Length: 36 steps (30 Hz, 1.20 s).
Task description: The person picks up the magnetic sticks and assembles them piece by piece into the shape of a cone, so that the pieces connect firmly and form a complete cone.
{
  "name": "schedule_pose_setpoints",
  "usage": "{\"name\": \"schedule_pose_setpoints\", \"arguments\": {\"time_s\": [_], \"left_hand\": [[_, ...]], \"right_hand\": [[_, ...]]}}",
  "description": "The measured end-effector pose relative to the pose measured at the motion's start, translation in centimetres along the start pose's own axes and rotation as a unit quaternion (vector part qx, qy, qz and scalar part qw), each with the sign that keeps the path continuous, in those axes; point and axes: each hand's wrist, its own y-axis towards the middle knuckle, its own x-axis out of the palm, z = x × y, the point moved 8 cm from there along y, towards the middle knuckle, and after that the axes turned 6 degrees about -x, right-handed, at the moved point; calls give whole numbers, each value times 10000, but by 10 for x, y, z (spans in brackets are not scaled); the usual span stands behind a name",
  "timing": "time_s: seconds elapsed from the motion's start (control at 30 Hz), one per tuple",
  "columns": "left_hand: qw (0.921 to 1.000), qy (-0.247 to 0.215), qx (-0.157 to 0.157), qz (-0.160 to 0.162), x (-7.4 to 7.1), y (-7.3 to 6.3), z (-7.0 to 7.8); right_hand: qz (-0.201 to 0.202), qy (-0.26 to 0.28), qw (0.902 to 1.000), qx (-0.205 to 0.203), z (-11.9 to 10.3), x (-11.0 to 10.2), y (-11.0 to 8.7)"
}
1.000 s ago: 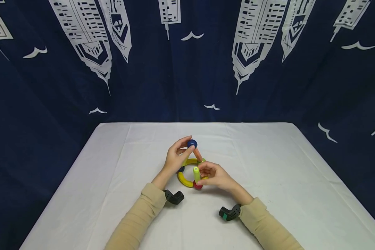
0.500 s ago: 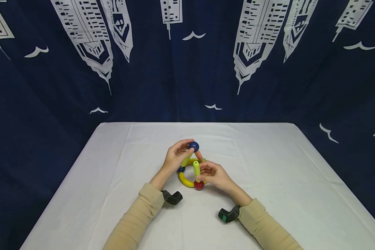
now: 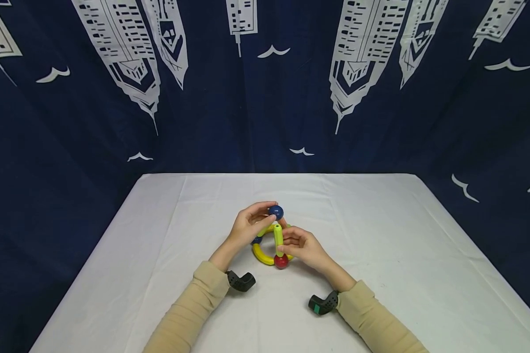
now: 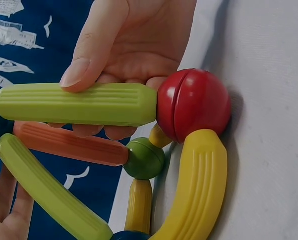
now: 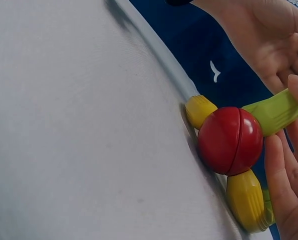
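Note:
My left hand (image 3: pixel 246 228) holds a dark blue ball (image 3: pixel 276 212) between thumb and fingers. An orange rod (image 4: pixel 71 143) and a curved lime rod (image 4: pixel 51 187) run down from that ball. Below lies a ring of curved yellow rods (image 3: pixel 262 256), with a red ball (image 3: pixel 280 261), a green ball (image 4: pixel 145 158) and another blue ball (image 3: pixel 256 239) between them. My right hand (image 3: pixel 306 249) pinches a straight lime rod (image 3: pixel 278 240) that stands on the red ball. In the left wrist view this rod's far end meets the upper blue ball, at the picture's edge.
A white cloth covers the table (image 3: pixel 357 220) under the toy. Behind it hangs a dark blue curtain (image 3: pixel 247 122) with white prints. Black wrist devices (image 3: pixel 242 281) sit beside both sleeves.
My left hand has brought the upper blue ball nearer and slightly right. The lime rod in my right hand now stands more upright, its top closer to that ball.

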Motion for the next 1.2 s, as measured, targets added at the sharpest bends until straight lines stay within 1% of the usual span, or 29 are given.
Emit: {"name": "schedule_pose_setpoints", "arguments": {"time_s": [0.2,0.43,0.73,0.9,0.97,1.07,1.13,1.2], "left_hand": [[9999,81,78,-107,1,-2,2],[9994,113,238,-244,3,-4,6],[9988,213,319,-303,3,-5,6],[9987,294,280,-295,0,-1,-13],[9983,446,281,-244,-2,0,-21],[9952,949,185,-159,-6,-4,-23],[9894,1441,49,-167,-10,-8,-26],[9794,1998,-175,-239,-16,-13,-30]], "right_hand": [[39,-54,9999,98,-1,0,0],[19,-17,10000,67,0,1,1],[83,-128,9999,69,0,0,1],[126,-191,9997,21,-1,2,1],[141,-321,9994,62,-2,2,0],[149,-714,9970,250,-3,2,-2],[77,-1015,9941,370,-6,0,-4],[-34,-1256,9909,478,-9,-3,-8]]}}
